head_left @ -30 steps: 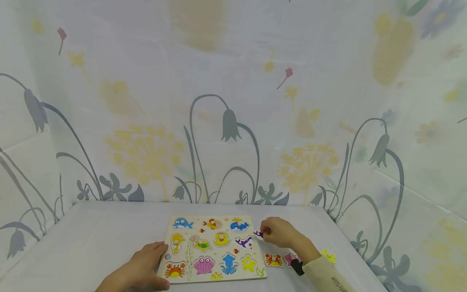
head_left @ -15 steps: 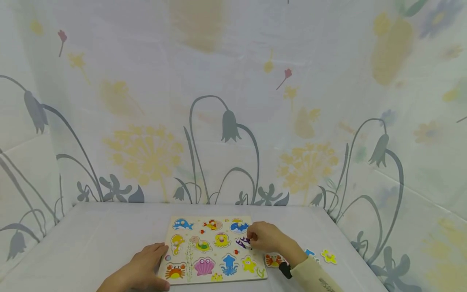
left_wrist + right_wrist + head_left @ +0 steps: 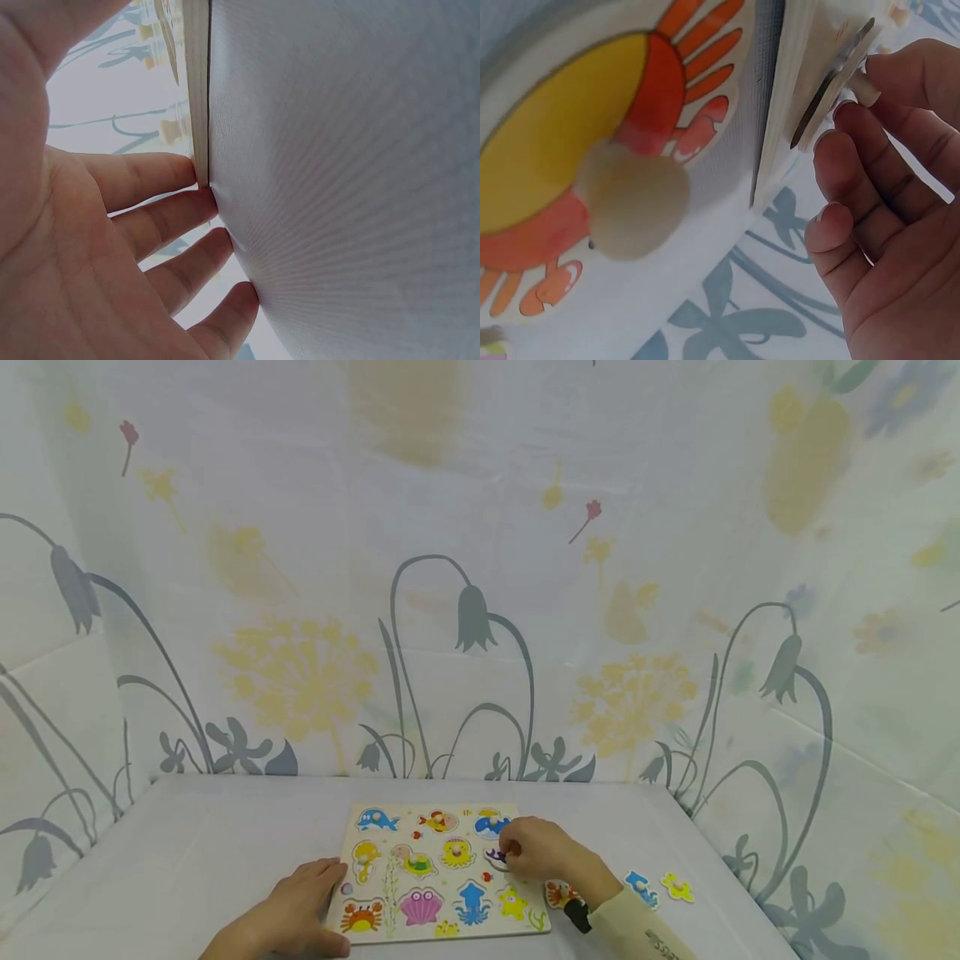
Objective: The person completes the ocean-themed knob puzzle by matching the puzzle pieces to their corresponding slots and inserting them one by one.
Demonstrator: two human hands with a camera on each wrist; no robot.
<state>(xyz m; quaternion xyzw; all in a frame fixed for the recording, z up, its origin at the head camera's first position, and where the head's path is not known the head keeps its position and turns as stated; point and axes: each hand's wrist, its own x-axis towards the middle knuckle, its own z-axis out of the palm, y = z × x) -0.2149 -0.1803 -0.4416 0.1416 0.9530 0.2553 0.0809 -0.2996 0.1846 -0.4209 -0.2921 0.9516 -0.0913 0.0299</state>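
On the white table lies a wooden knob puzzle board (image 3: 442, 883) with sea-animal shapes. My left hand (image 3: 288, 910) rests at its left side, and in the left wrist view the nearly straight fingers (image 3: 161, 217) touch the board's edge and the table. Over the right part of the board, my right hand (image 3: 542, 850) pinches the knob of a purple puzzle piece (image 3: 832, 86), seen edge-on and tilted against the board in the right wrist view. The head view leaves that piece mostly hidden under the fingers. Knobbed pieces, including a yellow octopus (image 3: 457, 852) and a turtle (image 3: 417, 862), sit in the upper rows.
Right of the board lie a crab piece (image 3: 557, 894), a blue squid piece (image 3: 641, 889) and a yellow starfish piece (image 3: 678, 887). My right forearm and sleeve cover part of the table there. A patterned curtain (image 3: 480, 693) hangs behind the table.
My right hand has moved left from beside the board to over its purple shape, carrying the purple piece. The squid piece has come out from behind the sleeve. My left hand stays put.
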